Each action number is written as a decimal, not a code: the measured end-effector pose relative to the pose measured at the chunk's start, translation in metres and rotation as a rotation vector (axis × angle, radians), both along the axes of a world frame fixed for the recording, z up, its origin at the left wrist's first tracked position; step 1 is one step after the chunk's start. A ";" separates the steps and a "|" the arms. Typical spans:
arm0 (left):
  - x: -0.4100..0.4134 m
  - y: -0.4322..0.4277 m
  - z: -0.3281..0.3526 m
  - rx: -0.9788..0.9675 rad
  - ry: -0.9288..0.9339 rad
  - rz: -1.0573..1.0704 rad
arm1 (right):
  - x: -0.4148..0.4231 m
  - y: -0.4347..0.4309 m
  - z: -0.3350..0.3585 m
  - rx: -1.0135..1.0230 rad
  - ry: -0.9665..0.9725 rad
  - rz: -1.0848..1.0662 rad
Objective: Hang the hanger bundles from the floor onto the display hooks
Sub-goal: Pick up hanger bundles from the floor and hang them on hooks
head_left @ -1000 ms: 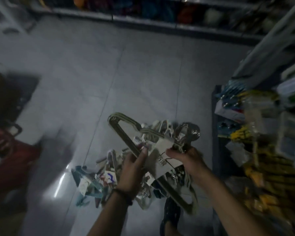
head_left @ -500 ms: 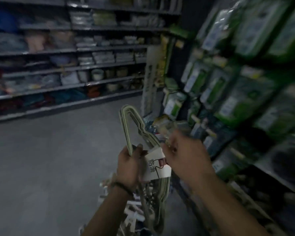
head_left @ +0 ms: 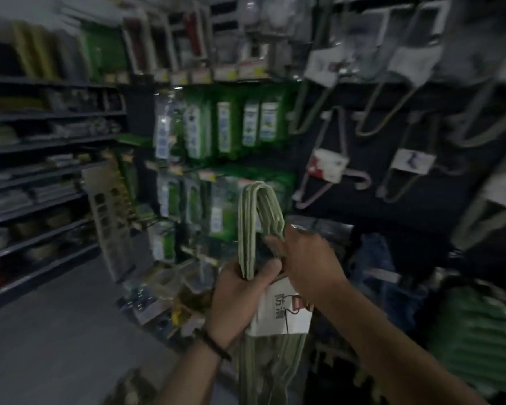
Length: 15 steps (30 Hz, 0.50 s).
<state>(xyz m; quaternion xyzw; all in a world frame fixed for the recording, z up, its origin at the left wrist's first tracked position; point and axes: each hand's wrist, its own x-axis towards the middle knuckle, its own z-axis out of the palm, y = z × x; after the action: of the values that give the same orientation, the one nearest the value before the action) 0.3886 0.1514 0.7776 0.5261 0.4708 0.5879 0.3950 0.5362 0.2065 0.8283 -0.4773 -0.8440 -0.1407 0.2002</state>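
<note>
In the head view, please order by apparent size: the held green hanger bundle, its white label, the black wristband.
1. green hanger bundle
2. white label
3. black wristband
All similarly near the camera, so no doubt.

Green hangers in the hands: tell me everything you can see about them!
The hanger bundle is a stack of thin, pale green hangers pressed together, looking plastic-coated. It stands nearly upright, with a rounded bend at the top and its long lower part hanging down between the forearms. A white paper label with dark print and a red patch wraps its middle. The left hand grips one side below the bend and the right hand grips the other. It is not on a hook yet.
</note>
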 end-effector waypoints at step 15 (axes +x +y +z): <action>0.401 0.036 0.037 0.057 0.058 -0.639 | 0.421 -0.108 0.036 0.155 0.296 -0.480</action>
<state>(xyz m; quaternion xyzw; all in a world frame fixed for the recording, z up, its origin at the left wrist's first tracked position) 0.7901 0.1878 0.8146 0.6745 0.2762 0.4320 0.5311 0.9573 0.0989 0.8639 -0.6620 -0.6554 -0.1768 0.3178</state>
